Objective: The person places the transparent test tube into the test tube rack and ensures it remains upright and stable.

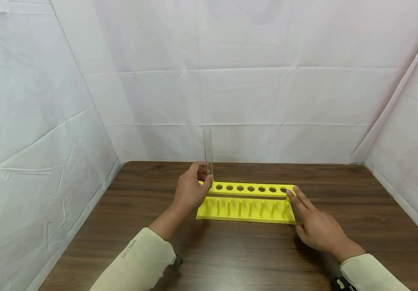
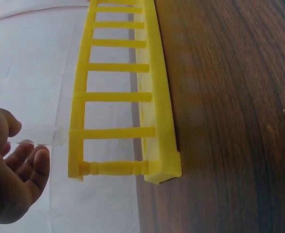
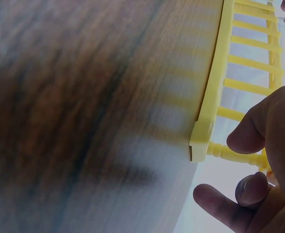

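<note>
A clear glass test tube [image 1: 208,149] stands upright between the thumb and fingers of my left hand [image 1: 191,186], at the left end of a yellow test tube rack [image 1: 245,219]. In the left wrist view the rounded bottom of the tube [image 2: 59,136] is right at the rack's top rail [image 2: 75,145], by its end hole. My right hand [image 1: 319,228] rests its straight index and middle fingers on the right end of that rail. Its thumb [image 3: 249,131] stays in front of the rack in the right wrist view, with other fingers curled below.
The rack's top rail has several round holes, with a row of pegs [image 1: 250,208] on the base below. It stands on a dark wood-grain table [image 1: 231,250]. White sheeting [image 1: 238,97] rises behind the table and on both sides.
</note>
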Tool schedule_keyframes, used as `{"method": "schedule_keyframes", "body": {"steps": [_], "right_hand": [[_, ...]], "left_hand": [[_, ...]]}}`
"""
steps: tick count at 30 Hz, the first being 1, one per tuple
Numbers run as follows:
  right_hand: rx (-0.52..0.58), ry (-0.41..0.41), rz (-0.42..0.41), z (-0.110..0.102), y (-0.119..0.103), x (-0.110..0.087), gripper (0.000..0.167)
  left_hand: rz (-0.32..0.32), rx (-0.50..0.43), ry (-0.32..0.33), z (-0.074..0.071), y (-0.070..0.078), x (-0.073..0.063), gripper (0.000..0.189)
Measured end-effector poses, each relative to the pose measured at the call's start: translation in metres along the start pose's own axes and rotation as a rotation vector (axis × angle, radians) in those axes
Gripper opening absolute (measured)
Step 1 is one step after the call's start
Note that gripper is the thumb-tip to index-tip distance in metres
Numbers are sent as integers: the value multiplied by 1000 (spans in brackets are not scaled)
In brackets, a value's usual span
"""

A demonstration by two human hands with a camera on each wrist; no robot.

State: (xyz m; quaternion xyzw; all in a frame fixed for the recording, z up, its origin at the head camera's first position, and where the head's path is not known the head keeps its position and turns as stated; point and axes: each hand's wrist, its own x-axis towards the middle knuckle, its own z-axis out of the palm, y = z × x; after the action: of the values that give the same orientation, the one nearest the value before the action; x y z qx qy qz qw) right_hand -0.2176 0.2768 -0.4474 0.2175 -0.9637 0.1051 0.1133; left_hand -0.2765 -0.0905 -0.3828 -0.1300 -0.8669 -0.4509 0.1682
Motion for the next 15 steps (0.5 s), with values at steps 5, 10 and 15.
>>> {"method": "schedule_keyframes", "body": {"steps": [5,10,15], "right_hand": [[10,1,0,1,1,-1,96],[21,-7,3,0,2,0,97],[20,-19,15,-1,1,0,97]], "left_hand": [[3,-4,-4,1,1,0,37],[9,-7,0,3,1,0,38],[11,-2,3,3,1,1,37]]}}
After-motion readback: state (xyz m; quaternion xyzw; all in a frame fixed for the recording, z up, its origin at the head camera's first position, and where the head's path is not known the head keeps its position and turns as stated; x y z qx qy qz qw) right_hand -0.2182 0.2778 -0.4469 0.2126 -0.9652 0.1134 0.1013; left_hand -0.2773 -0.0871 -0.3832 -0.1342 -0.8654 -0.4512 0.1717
